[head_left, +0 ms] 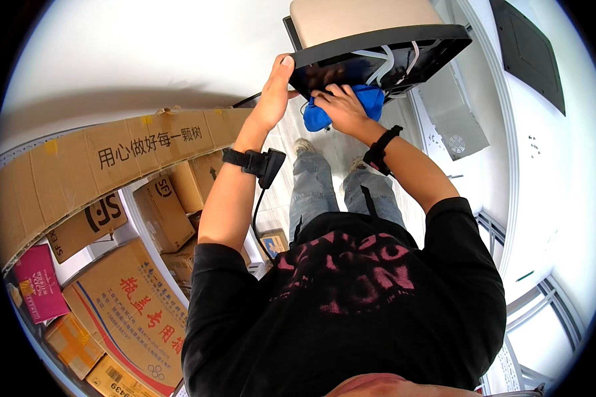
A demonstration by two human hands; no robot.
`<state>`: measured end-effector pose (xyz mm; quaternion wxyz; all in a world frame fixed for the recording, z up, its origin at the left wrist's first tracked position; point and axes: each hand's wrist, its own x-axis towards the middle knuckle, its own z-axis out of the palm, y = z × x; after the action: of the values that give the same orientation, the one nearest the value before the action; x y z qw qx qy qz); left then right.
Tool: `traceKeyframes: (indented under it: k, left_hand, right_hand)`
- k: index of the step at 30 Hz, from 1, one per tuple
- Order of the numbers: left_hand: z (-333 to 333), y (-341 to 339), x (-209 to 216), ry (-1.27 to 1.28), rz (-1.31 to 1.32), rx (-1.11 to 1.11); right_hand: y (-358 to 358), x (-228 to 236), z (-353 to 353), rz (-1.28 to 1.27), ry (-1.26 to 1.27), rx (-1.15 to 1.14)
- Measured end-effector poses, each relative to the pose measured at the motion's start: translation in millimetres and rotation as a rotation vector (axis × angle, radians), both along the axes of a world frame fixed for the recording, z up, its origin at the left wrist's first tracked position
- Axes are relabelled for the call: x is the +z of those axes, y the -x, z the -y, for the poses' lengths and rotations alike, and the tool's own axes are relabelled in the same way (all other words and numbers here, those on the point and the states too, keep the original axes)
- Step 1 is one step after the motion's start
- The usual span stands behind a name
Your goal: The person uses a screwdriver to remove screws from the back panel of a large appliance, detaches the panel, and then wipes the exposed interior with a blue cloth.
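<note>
A wide black panel (407,36) with a rim and a glossy inner face stands tilted up in front of me, against a beige rounded body (357,14). My left hand (275,94) grips the panel's left edge, its thumb on the outer side. Lower down, my right hand (341,108) presses a bright blue cloth (371,99) to the panel's lower inner part, fingers bent over it. White tubes or straps (385,65) run across the panel's inner face near the cloth. What lies under the cloth is hidden.
To my left, a shelf holds several cardboard boxes (129,311) and a pink package (41,283), behind a long cardboard strip (66,162). A small box (273,242) lies on the floor by my legs. A grey metal plate (453,112) and white shelving (516,165) stand right.
</note>
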<state>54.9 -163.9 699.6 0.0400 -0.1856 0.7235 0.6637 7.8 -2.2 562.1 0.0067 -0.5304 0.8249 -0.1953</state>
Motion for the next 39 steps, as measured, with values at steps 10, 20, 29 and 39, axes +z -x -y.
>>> traceKeyframes:
  k: [10, 20, 29, 39]
  left_hand:
    - [6, 2, -5, -0.011, 0.016, -0.016]
    - [9, 3, -9, 0.016, 0.009, -0.024]
    - [8, 5, -5, 0.018, 0.020, -0.004]
    - [4, 2, -3, 0.024, 0.003, -0.015]
  right_hand:
    - [-14, -7, -23, 0.120, 0.049, 0.100]
    - [-12, -8, -5, 0.165, 0.100, -0.053]
    - [-2, -16, -21, 0.091, 0.094, -0.028]
    - [-5, -32, 1, -0.025, 0.011, 0.003]
